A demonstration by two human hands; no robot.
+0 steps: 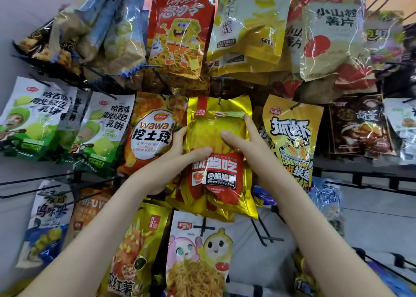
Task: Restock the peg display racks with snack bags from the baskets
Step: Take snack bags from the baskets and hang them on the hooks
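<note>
Mid-frame, the left hand (180, 155) and right hand (247, 146) each clasp one side edge of the glossy gold foil snack bag (216, 173), thumbs across its front. They are likely levelling it so its top hole slides along the black wire peg (218, 100) above.

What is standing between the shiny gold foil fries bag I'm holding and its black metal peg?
Nothing visible. The gold foil fries bag is already up at the black metal peg, with the left hand and right hand on its sides. The orange wawa bag and yellow shrimp bag hang beside it.
</note>
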